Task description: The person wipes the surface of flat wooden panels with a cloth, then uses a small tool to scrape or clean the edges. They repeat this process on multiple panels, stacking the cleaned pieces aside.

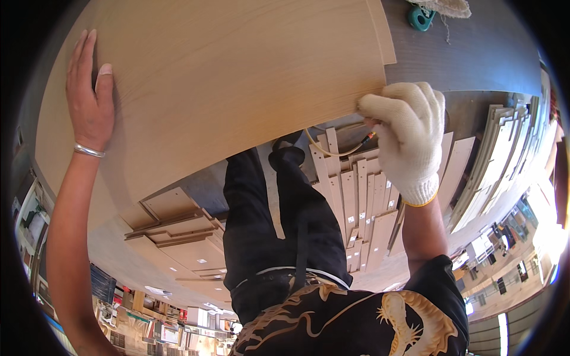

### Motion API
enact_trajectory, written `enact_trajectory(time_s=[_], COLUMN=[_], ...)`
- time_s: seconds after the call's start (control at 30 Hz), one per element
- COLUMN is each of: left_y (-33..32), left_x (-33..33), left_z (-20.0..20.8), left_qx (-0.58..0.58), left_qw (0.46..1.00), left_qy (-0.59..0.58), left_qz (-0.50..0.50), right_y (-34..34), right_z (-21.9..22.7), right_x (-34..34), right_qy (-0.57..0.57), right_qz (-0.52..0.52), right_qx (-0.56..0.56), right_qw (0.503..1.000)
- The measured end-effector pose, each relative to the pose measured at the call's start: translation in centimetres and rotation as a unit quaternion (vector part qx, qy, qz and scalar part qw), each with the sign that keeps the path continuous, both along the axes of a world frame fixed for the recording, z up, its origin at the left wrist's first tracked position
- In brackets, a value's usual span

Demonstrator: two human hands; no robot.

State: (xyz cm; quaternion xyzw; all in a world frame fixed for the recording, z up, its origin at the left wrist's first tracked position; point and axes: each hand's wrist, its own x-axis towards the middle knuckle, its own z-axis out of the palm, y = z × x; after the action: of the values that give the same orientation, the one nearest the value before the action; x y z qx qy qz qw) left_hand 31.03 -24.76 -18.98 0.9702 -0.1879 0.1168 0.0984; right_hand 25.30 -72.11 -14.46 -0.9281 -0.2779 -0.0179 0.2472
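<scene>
A large light-brown wood-grain board [237, 77] spreads before me across a dark tabletop [469, 53]. My left hand [90, 98], bare with a silver bangle at the wrist, lies flat on the board's left part, thumb apart from the fingers. At the near right corner my right hand [409, 127], in a white knitted glove, has its fingers curled around the edge. What lies under those fingertips is hidden. A narrow strip of another board [382, 32] shows along the right side.
A teal ring-shaped tool [420, 19] and a white cloth glove [449, 7] lie at the far right. Below the board are stacked panels [178, 237], long planks [362, 207] and a yellowish hose [338, 153]. More boards [493, 160] are stacked at the right.
</scene>
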Motion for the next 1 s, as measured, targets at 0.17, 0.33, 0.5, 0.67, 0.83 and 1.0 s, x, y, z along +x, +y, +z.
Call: enact_trajectory(time_s=[0.17,0.33,0.5,0.67,0.83,1.0], left_y=[0.0,0.0,0.0,-0.1,0.0,-0.1], left_x=[0.0,0.0,0.0,0.0,0.0,0.0], left_z=[0.0,0.1,0.1,0.1,0.1,0.1], left_qx=[0.004,0.004,0.006,0.010,0.011,0.004], left_qw=[1.000,1.000,1.000,1.000,1.000,1.000], left_qy=[0.000,0.007,0.000,-0.001,-0.004,-0.001], left_qz=[0.000,0.004,-0.003,-0.004,-0.006,-0.003], right_y=[0.8,0.0,-0.8,0.8,2.1,3.3], right_z=[-0.5,-0.8,-0.4,-0.9,-1.0,-0.9], right_x=[-0.7,-0.3,-0.2,-0.7,-0.7,-1.2], right_qy=[0.023,-0.019,-0.016,-0.010,-0.019,0.023], right_qz=[0.025,0.010,-0.003,0.031,0.038,0.069], right_qx=[0.009,0.001,-0.014,0.009,0.013,0.018], right_qw=[0.999,1.000,1.000,0.999,0.999,0.997])
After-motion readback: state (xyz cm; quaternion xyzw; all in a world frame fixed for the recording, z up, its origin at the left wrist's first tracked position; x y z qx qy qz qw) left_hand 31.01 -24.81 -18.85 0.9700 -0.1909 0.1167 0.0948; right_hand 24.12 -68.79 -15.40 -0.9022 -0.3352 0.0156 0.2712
